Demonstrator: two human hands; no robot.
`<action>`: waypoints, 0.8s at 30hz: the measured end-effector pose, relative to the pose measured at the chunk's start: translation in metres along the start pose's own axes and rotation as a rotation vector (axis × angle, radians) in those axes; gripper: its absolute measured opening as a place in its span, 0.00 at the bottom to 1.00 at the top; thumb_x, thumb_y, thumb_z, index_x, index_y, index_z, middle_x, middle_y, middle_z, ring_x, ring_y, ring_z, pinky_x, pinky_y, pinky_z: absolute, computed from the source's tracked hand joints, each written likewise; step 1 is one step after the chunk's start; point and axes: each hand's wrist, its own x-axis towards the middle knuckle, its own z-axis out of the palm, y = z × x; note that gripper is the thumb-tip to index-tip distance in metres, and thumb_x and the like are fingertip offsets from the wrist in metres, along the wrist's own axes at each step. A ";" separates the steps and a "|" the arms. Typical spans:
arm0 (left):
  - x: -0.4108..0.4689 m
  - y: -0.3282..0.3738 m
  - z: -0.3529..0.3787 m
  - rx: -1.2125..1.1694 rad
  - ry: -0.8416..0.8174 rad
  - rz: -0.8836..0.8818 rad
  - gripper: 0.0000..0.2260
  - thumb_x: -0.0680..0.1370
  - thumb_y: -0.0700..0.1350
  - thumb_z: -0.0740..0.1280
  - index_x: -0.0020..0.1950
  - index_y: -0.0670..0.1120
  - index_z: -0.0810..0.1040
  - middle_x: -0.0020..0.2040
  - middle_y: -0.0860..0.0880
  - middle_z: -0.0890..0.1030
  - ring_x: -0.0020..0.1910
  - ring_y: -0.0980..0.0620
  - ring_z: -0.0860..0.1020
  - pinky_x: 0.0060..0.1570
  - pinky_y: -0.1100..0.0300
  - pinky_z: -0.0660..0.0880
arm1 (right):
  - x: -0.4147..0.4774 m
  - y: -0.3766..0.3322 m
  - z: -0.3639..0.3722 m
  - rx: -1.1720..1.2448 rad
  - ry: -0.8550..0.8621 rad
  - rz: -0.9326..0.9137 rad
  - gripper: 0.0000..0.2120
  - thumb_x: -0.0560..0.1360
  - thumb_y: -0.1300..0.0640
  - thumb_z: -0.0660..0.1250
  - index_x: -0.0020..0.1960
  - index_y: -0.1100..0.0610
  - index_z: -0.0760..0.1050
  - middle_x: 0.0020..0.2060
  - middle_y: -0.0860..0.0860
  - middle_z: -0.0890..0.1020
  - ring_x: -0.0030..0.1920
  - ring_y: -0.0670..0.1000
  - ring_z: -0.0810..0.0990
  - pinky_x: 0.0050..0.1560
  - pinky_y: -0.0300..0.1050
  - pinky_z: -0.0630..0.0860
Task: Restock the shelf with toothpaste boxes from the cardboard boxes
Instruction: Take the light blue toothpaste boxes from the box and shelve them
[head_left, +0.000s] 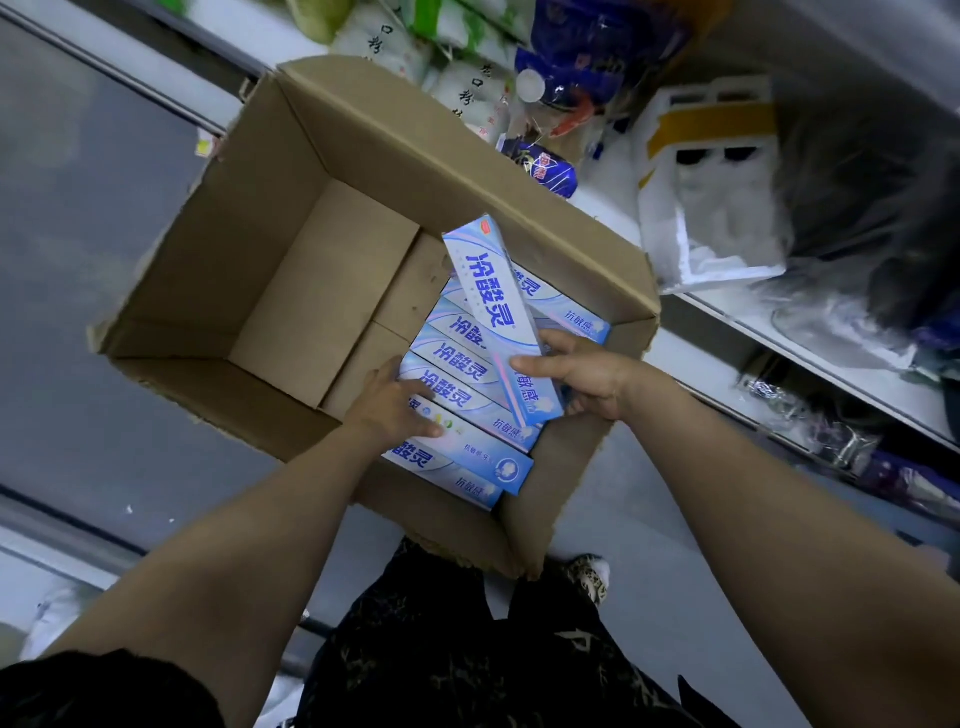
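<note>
Down into an open cardboard box (415, 140) the view is taken, its flaps spread wide, and it is set just beside the lower boards of a shelf (753, 325) on the right. A row of toothpaste boxes (457, 397) is laid flat, side by side, along the right part of the carton; bare cardboard bottom is shown in the left part.

One toothpaste box (493, 306) is held up over that row, tilted. Its far end is lifted clear, and its near end is gripped by the right hand (576, 382). The thumb is laid across the printed face and the fingers are curled round underneath, so this box is firmly grasped.

The left hand (395, 408) is placed down on the row at the near side of the carton. Thumb and forefinger are spread across the tops of the nearest boxes. Contact is plain, but whether a box is being grasped or only touched cannot be told.

A white paper bag (711, 218) is stood on the shelf just past the carton's right wall, and green and white packets (410, 47) are stacked beyond the far flap. Dark patterned trousers (441, 649) are seen below the carton.
</note>
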 end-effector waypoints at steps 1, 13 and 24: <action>-0.003 0.001 -0.001 0.024 -0.011 -0.004 0.27 0.60 0.59 0.80 0.57 0.57 0.80 0.75 0.46 0.59 0.70 0.46 0.62 0.68 0.53 0.66 | -0.001 0.002 0.000 -0.001 0.009 0.003 0.20 0.73 0.50 0.75 0.63 0.43 0.76 0.55 0.47 0.85 0.53 0.50 0.85 0.51 0.51 0.79; -0.015 0.008 -0.005 0.224 -0.096 -0.019 0.37 0.59 0.57 0.80 0.63 0.59 0.66 0.77 0.49 0.48 0.70 0.45 0.60 0.62 0.50 0.70 | 0.000 0.003 0.011 0.054 -0.001 -0.032 0.18 0.74 0.51 0.74 0.61 0.43 0.76 0.52 0.45 0.86 0.53 0.49 0.85 0.57 0.57 0.79; -0.013 0.014 -0.002 0.308 -0.100 -0.039 0.38 0.59 0.57 0.81 0.62 0.56 0.64 0.77 0.45 0.45 0.71 0.42 0.61 0.61 0.46 0.72 | -0.001 0.006 0.015 0.060 -0.020 -0.038 0.19 0.74 0.49 0.74 0.64 0.44 0.76 0.53 0.48 0.86 0.56 0.52 0.84 0.60 0.60 0.78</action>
